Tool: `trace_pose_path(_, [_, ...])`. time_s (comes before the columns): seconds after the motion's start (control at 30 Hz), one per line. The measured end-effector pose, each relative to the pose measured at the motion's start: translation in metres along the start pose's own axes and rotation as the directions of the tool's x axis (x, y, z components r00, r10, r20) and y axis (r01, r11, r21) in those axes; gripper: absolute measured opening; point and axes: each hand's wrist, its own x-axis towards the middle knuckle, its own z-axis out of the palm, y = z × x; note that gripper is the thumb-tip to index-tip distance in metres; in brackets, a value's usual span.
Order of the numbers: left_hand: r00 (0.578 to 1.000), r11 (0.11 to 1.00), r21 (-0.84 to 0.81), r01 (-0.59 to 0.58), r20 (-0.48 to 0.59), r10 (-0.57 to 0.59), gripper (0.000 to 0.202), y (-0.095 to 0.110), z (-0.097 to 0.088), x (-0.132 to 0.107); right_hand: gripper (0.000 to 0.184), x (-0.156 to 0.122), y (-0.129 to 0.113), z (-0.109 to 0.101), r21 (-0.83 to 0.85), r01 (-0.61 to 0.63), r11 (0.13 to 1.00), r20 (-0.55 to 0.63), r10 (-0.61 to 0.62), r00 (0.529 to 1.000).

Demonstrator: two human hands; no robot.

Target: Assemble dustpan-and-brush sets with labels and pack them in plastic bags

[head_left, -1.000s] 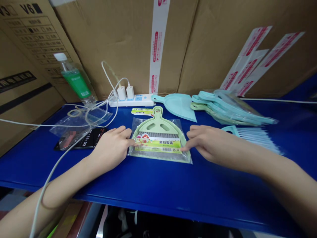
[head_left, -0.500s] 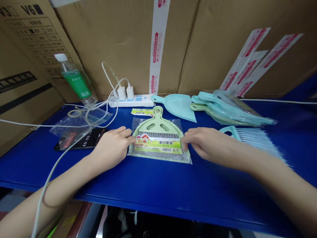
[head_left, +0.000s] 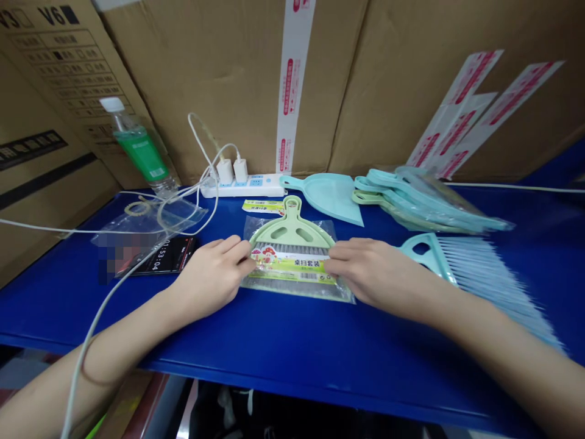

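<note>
A pale green dustpan set in a clear bag (head_left: 292, 235) with a bright label lies flat on the blue table (head_left: 292, 341). My left hand (head_left: 211, 275) rests at the bag's left edge, fingers curled and pinching it. On the bag's right edge lies my right hand (head_left: 372, 273); its fingers are pressed together over the end of the label and hide that corner. Both forearms lie low over the table.
A light blue brush (head_left: 479, 268) lies just right of my right wrist. Behind are a blue dustpan (head_left: 333, 195), a stack of bagged dustpans (head_left: 425, 198), a power strip (head_left: 247, 186), a bottle (head_left: 139, 149), a phone (head_left: 162, 256), a clear bag (head_left: 153, 219) and cardboard boxes (head_left: 219, 79).
My right hand slid left, from the bag's right corner onto the label's end. The left hand's fingers crept a little right onto the bag. The blue brush shows more fully.
</note>
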Motion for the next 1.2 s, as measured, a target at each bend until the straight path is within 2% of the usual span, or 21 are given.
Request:
trace_pose_path(0.23, [0.992,0.990,-0.122,-0.067,0.100,0.080,0.038,0.007,0.005,0.001,0.026,0.002,-0.006,0.003,-0.027,0.064,0.998,-0.050,-0.065,0.997])
trace_pose_path(0.43, [0.984,0.990,-0.139,-0.038,0.169,0.062,0.048,0.009,0.011,0.004,0.040,0.004,-0.010,0.013,-0.013,0.071,0.997,-0.020,-0.072,0.997])
trace_pose_path(0.63, [0.984,0.992,-0.111,-0.056,0.160,0.073,0.049,0.010,0.011,0.005,0.052,0.007,-0.012,0.016,0.026,0.043,0.999,0.017,-0.044,0.999])
trace_pose_path(0.83, [0.984,0.992,-0.112,-0.050,0.164,0.068,0.044,0.012,0.008,0.007,0.054,0.009,-0.015,0.014,0.104,-0.016,0.994,0.062,0.010,0.998])
trace_pose_path(1.2, [0.985,0.995,-0.072,-0.065,0.156,0.076,0.045,0.012,0.010,0.007,0.046,0.011,-0.017,0.020,0.122,-0.010,0.992,-0.015,0.012,1.000])
